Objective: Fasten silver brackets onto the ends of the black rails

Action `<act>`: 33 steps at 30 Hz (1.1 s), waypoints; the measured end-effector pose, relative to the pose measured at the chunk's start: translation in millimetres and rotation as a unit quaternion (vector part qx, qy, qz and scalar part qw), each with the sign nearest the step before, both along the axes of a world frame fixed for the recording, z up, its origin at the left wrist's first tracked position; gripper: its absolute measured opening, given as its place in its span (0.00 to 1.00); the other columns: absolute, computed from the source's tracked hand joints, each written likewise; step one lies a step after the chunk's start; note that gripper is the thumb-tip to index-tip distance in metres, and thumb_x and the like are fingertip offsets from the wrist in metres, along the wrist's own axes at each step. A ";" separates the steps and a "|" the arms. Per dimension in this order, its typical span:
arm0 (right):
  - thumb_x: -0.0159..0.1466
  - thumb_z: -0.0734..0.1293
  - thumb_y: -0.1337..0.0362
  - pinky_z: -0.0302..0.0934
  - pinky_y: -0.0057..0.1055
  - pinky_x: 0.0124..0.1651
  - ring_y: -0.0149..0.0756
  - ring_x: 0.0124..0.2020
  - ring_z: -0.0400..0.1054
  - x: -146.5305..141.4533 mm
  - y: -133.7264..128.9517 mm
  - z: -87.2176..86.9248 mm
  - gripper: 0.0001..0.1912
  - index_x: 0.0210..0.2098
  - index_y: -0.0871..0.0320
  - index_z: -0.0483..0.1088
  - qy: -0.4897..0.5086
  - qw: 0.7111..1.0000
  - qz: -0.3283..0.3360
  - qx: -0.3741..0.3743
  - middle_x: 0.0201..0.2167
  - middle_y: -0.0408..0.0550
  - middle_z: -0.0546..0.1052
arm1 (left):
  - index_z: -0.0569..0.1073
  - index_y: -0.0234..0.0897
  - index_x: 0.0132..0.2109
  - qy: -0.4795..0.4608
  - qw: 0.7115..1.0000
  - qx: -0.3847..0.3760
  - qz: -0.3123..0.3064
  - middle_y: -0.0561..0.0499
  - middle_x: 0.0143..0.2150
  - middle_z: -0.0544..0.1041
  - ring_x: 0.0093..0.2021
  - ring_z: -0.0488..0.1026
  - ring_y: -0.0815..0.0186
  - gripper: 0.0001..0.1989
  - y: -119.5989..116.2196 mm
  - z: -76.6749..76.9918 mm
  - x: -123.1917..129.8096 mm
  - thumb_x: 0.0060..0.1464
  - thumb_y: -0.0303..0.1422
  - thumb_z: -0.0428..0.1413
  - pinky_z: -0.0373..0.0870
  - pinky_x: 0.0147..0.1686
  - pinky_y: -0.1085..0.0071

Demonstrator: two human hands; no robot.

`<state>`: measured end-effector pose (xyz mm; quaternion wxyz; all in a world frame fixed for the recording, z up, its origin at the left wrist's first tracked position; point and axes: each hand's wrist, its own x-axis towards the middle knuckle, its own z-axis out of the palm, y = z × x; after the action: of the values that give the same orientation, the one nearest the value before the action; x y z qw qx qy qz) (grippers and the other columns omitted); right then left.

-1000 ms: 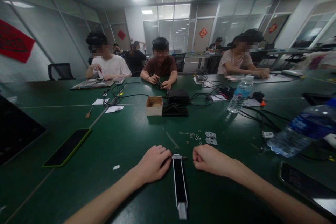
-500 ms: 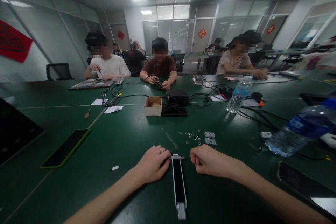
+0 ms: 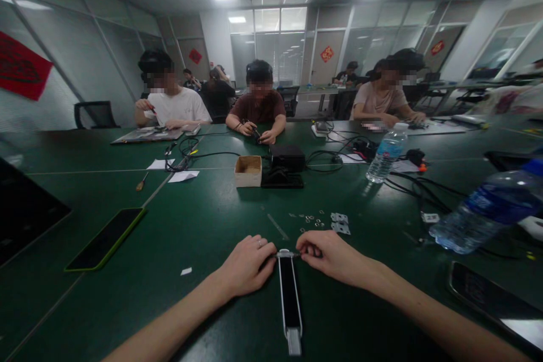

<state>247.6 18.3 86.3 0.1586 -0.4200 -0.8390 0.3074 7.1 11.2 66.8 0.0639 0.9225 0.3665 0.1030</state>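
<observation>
A long, narrow device with a black face and white frame [image 3: 290,297] lies on the table, its light-coloured tip towards me. Through its far end runs a thin metal bolt [image 3: 289,254] crosswise. My left hand [image 3: 249,264] is closed, thumb and fingers pinching the bolt's left end. At the bolt's right end, the fingertips of my right hand [image 3: 328,251] are pinched together; anything between them is too small to make out. Just beyond that hand lie several small metal nuts or rings [image 3: 311,219] and metal hinge-like plates [image 3: 340,223]. A thin clear strip [image 3: 278,226] lies beyond the device.
A small open box [image 3: 248,179] stands beside a black case [image 3: 287,157]. On the left lies a green-edged phone [image 3: 106,239]; another phone [image 3: 487,294] lies right. Water bottles [image 3: 387,153] and cables occupy the right side. Several people sit across the green table [image 3: 203,203].
My right hand has moved left, its fingertips now at the bolt's right end. My left hand and the device have stayed in place.
</observation>
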 end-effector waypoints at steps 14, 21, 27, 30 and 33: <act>0.62 0.66 0.67 0.63 0.27 0.34 0.30 0.31 0.67 0.8 1.9 -6.2 0.07 0.41 0.57 0.73 0.017 1.000 -0.001 -0.019 0.35 0.43 0.74 | 0.67 0.38 0.40 -0.006 1.000 -0.001 0.002 0.50 0.34 0.71 0.34 0.67 0.62 0.05 0.7 -0.3 -0.6 0.62 0.30 0.47 0.60 0.34 0.67; 0.62 0.65 0.67 0.64 0.28 0.38 0.32 0.35 0.68 -4.7 -2.3 -10.7 0.09 0.43 0.57 0.71 0.042 0.999 -0.005 0.025 0.38 0.44 0.74 | 0.67 0.38 0.40 -0.007 1.000 -0.004 0.004 0.50 0.34 0.71 0.35 0.67 0.62 0.05 0.9 -0.5 -0.8 0.62 0.30 0.47 0.60 0.35 0.67; 0.61 0.65 0.70 0.65 0.30 0.40 0.33 0.37 0.68 -7.9 -3.6 -17.5 0.08 0.41 0.59 0.70 0.060 0.997 0.000 0.058 0.37 0.46 0.74 | 0.68 0.38 0.40 -0.004 1.000 -0.001 0.005 0.50 0.35 0.72 0.35 0.67 0.62 0.05 0.9 -2.5 -1.6 0.62 0.30 0.47 0.61 0.35 0.66; 0.62 0.66 0.69 0.65 0.30 0.40 0.33 0.37 0.68 -7.0 -3.8 -19.6 0.08 0.42 0.58 0.70 0.064 0.996 0.003 0.066 0.37 0.45 0.74 | 0.68 0.38 0.40 -0.008 1.000 -0.006 0.002 0.50 0.35 0.72 0.35 0.68 0.62 0.06 0.5 -2.3 -1.8 0.62 0.30 0.47 0.61 0.36 0.66; 0.62 0.66 0.69 0.65 0.30 0.40 0.33 0.37 0.67 -6.5 -4.5 -20.2 0.08 0.42 0.58 0.70 0.068 0.995 0.000 0.069 0.37 0.45 0.73 | 0.68 0.38 0.40 -0.011 1.000 -0.010 0.003 0.50 0.35 0.72 0.35 0.67 0.62 0.05 1.2 -1.3 -1.5 0.62 0.29 0.47 0.61 0.35 0.67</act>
<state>241.1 13.8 66.0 0.2444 -0.3858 -0.8456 0.2763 5.5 12.4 65.6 0.0766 0.9194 0.3699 0.1095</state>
